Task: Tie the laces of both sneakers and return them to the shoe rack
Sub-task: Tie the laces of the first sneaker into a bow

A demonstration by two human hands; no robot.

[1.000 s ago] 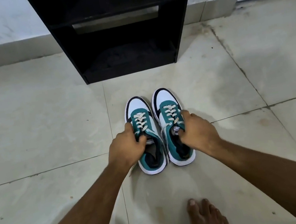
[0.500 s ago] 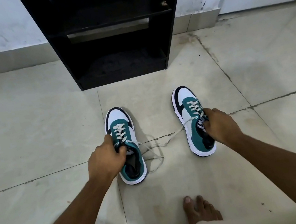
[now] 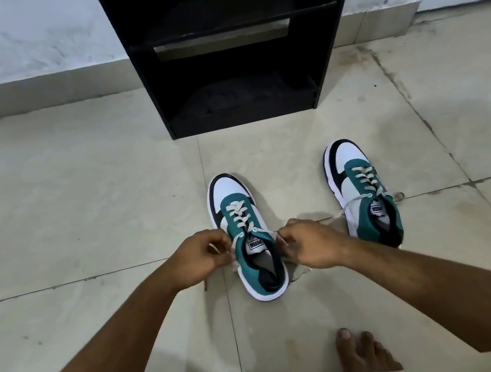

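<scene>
Two teal, white and black sneakers stand on the tiled floor, toes toward the black shoe rack (image 3: 226,45). The left sneaker (image 3: 245,236) sits between my hands. My left hand (image 3: 199,258) pinches its left lace end beside the tongue. My right hand (image 3: 308,245) pinches the right lace end on the other side. The right sneaker (image 3: 362,190) stands apart to the right, untouched, with one loose lace trailing left across the floor. Both pairs of laces are untied.
The rack stands against a white wall (image 3: 24,37), its lower shelves dark and holding nothing visible. My bare foot (image 3: 363,353) rests on the floor at the bottom right. Pale floor tiles (image 3: 80,194) spread around the shoes.
My right hand let go of the right sneaker and came over to the left one. Both hands now hold the left sneaker's lace ends instead of gripping the shoes' collars.
</scene>
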